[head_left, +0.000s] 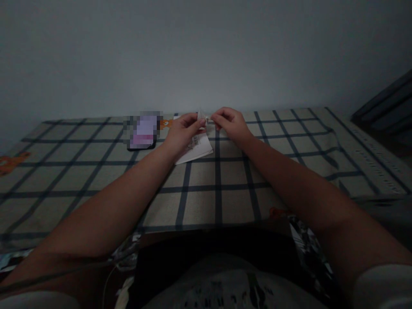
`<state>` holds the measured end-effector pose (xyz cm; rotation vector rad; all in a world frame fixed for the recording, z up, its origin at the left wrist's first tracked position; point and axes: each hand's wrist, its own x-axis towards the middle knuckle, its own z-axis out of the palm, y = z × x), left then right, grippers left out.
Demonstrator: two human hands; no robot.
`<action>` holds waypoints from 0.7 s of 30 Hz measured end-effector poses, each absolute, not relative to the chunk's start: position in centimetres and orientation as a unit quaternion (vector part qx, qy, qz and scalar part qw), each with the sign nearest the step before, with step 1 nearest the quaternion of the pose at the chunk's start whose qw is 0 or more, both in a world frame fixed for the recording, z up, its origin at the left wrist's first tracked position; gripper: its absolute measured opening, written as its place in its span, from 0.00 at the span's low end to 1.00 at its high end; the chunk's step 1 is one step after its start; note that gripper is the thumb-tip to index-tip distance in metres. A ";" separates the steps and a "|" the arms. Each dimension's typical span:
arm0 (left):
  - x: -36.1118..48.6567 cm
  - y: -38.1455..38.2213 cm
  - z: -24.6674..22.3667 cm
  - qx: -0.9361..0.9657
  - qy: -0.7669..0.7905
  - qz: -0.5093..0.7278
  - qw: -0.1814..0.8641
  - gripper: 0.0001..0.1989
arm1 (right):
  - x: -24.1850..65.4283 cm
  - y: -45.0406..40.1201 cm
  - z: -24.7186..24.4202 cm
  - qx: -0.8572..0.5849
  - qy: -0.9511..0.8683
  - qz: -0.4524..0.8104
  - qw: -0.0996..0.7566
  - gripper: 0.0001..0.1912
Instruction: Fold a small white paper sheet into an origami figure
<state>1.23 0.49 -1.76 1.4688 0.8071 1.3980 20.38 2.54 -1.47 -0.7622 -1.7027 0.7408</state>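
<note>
Both hands meet over the far middle of the table. My left hand (183, 131) is closed, pinching a small whitish, see-through piece (201, 114) that looks like thin film or plastic. Just right of it, my right hand (232, 123) is closed too, thumb and fingertips pressed together at a tiny pale bit beside the piece. What exactly the right fingertips grip is too small and dark to make out. Under my left hand lies a folded white paper (201, 148) with dark print, partly hidden by the hand and wrist.
A phone (141, 145) with a blurred-out screen lies left of my left hand. The checked cloth (199, 201) with orange bear prints covers the table. A plain wall (206, 56) rises right behind it. A dark slatted object (386, 103) stands at the right.
</note>
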 end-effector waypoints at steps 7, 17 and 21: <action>1.0 0.5 -1.9 0.649 0.311 0.525 0.454 0.25 | 21.3 2.7 -0.7 -0.305 -0.763 0.258 0.508 0.18; 1.2 -0.2 -1.0 0.647 0.372 0.562 0.357 0.19 | 22.0 2.1 -0.2 -0.273 -0.830 0.078 0.480 0.05; 1.1 -0.2 -0.8 0.667 0.411 0.545 0.299 0.17 | 22.0 2.2 -0.3 -0.262 -0.846 0.050 0.462 0.04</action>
